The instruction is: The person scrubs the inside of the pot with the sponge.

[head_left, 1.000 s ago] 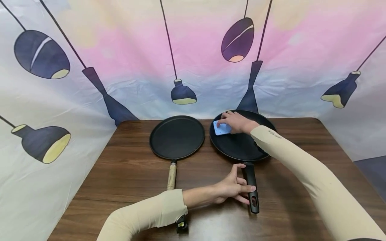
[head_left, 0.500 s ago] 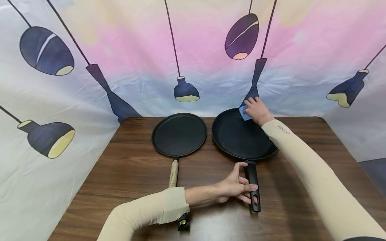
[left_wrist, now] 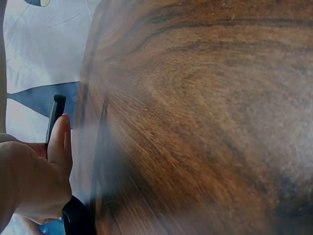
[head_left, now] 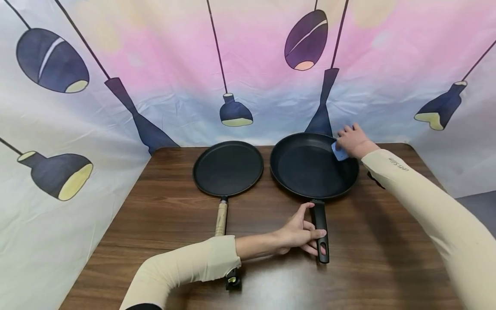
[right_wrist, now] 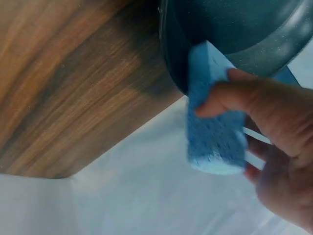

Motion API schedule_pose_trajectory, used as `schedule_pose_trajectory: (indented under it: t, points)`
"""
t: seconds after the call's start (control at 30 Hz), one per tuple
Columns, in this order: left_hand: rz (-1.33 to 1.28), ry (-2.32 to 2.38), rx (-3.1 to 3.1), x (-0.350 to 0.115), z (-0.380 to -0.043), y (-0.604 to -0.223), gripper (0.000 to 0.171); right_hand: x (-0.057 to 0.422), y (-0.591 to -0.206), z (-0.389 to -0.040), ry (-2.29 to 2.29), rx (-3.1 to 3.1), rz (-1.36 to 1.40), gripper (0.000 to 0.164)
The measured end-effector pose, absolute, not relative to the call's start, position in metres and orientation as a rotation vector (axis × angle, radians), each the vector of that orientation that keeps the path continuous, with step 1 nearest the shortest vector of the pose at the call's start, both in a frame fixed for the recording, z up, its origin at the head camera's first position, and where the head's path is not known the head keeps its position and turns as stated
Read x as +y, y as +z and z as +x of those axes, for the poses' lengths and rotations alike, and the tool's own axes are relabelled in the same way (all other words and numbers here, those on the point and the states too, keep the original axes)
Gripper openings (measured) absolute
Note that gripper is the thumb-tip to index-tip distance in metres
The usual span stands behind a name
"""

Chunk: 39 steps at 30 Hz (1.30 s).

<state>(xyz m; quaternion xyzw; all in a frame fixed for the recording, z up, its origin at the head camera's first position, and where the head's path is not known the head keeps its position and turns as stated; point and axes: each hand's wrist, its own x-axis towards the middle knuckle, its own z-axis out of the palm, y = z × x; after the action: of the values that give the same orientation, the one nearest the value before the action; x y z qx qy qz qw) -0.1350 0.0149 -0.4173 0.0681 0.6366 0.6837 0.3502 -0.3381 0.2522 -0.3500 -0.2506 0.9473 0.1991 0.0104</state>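
Observation:
A deep black frying pan (head_left: pixel 310 168) lies at the right of the table. My left hand (head_left: pixel 300 232) grips its black handle (head_left: pixel 320 215), the thumb laid across it and the index finger near the handle's base. In the left wrist view the left hand (left_wrist: pixel 36 176) shows at the lower left, with the handle's end (left_wrist: pixel 58 103) poking up past the fingers. At the pan's far right wall my right hand (head_left: pixel 353 141) holds a blue sponge (head_left: pixel 339 151). The right wrist view shows the sponge (right_wrist: pixel 215 122) pinched between thumb and fingers, one end right at the pan's rim (right_wrist: pixel 171 58).
A flat black griddle pan (head_left: pixel 228 168) with a wooden handle (head_left: pixel 221 218) lies to the left, its handle partly behind my left sleeve (head_left: pixel 201 260). The wooden table (head_left: pixel 162 206) ends against a printed backdrop cloth (head_left: pixel 170 77).
My right hand has swept the sponge from the pan's left side along the far edge to its right side. The left hand keeps its grip on the handle.

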Motion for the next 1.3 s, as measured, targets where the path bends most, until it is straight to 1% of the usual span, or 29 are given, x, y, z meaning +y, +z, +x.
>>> schedule_pose_trajectory:
  t: [0.17,0.23,0.27,0.3,0.37,0.43,0.5,0.6,0.63,0.8,0.87,1.0,1.2,1.3]
  points:
    - [0.142,1.776,1.67,0.017,-0.134,-0.415,0.071,0.248,-0.337,-0.318,0.393,2.764,-0.675,0.037]
    - [0.139,1.769,1.672,0.018,-0.134,-0.415,0.071,0.245,-0.335,-0.311,0.335,2.686,-0.639,0.037]
    - [0.142,1.766,1.668,0.019,-0.133,-0.415,0.071,0.243,-0.335,-0.307,0.311,2.639,-0.606,0.033]
    - [0.148,1.76,1.668,0.019,-0.132,-0.416,0.071,0.242,-0.335,-0.302,0.288,2.593,-0.574,0.024]
    - [0.152,1.758,1.662,0.019,-0.13,-0.417,0.071,0.239,-0.337,-0.295,0.204,2.498,-0.526,0.013]
    - [0.159,1.758,1.644,0.02,-0.128,-0.419,0.073,0.235,-0.339,-0.289,0.101,2.392,-0.481,0.009]
    - [0.157,1.763,1.627,0.02,-0.127,-0.42,0.075,0.232,-0.341,-0.286,-0.002,2.3,-0.479,0.024]
    - [0.153,1.767,1.602,0.018,-0.128,-0.421,0.079,0.222,-0.344,-0.289,-0.106,2.19,-0.536,0.034]
    - [0.148,1.768,1.6,0.017,-0.129,-0.421,0.08,0.222,-0.351,-0.296,-0.127,2.164,-0.585,0.036]
    - [0.155,1.771,1.591,0.012,-0.138,-0.418,0.081,0.203,-0.345,-0.305,-0.157,2.118,-0.652,0.039]
    - [0.166,1.769,1.578,0.012,-0.139,-0.417,0.082,0.195,-0.334,-0.299,-0.172,2.115,-0.644,0.043]
    - [0.184,1.759,1.566,0.013,-0.141,-0.416,0.083,0.186,-0.335,-0.295,-0.222,2.111,-0.765,0.049]
    - [0.184,1.719,1.607,0.01,-0.143,-0.413,0.082,0.17,-0.357,-0.301,-0.271,2.226,-0.927,0.052]
    - [0.182,1.7,1.611,0.012,-0.143,-0.413,0.082,0.164,-0.371,-0.304,-0.307,2.316,-0.926,0.055]
